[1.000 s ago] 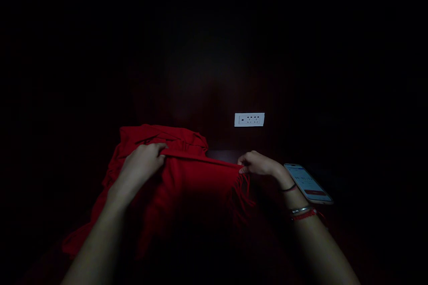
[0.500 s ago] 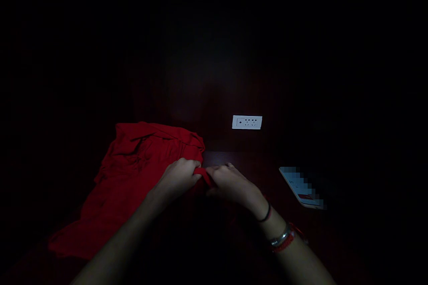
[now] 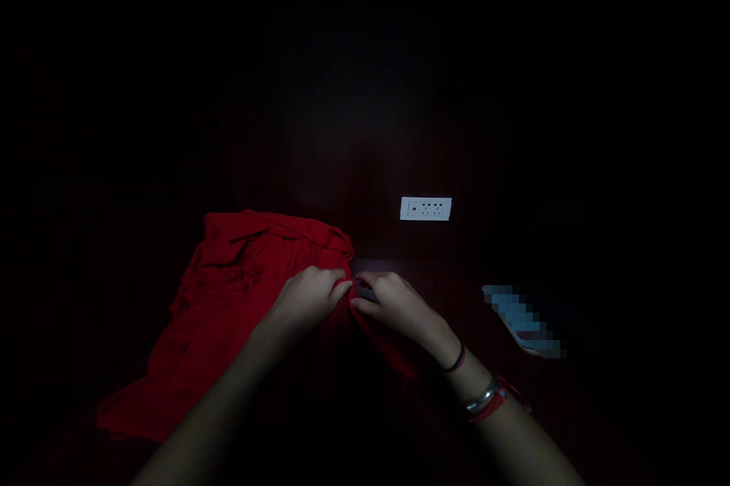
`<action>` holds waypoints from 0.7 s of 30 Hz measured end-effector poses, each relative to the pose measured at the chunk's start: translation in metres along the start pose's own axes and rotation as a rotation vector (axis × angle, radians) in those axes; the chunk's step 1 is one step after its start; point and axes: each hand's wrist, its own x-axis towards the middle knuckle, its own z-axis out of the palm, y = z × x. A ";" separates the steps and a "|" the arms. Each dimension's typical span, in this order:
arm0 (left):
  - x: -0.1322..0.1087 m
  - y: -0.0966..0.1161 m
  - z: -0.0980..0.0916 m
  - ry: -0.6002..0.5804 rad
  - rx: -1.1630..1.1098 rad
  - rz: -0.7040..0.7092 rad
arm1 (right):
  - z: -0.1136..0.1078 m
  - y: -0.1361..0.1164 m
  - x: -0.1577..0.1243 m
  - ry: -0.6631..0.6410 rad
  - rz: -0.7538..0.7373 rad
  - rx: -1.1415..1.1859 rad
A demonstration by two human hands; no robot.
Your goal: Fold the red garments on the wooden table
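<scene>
Left hand (image 3: 308, 300) pinches the cloth (image 3: 228, 311), which spreads from mid-frame to lower left; right hand (image 3: 399, 307) has thumb and fingers slightly parted at its edge, contact unclear. Dark tabletop (image 3: 456, 292) separates right hand from phone (image 3: 522, 319), lower right. Forearms converge from the bottom edge.

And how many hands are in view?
2: the left hand, at the edge of the red cloth, and the right hand, close to the left one. More could hide in the dark.
</scene>
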 end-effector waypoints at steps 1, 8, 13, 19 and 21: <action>0.000 0.001 -0.001 0.002 0.018 -0.012 | 0.000 0.001 0.000 -0.017 -0.013 0.049; -0.002 0.006 -0.005 0.008 0.040 0.005 | -0.005 -0.003 -0.002 -0.040 0.041 -0.054; -0.003 0.004 -0.006 0.031 0.059 -0.005 | -0.007 0.010 0.001 -0.020 0.122 -0.228; -0.004 -0.005 -0.015 0.109 0.066 -0.101 | -0.001 0.035 0.007 -0.060 0.224 -0.322; -0.005 -0.013 -0.020 0.139 0.055 -0.135 | 0.001 0.042 0.009 -0.088 0.250 -0.315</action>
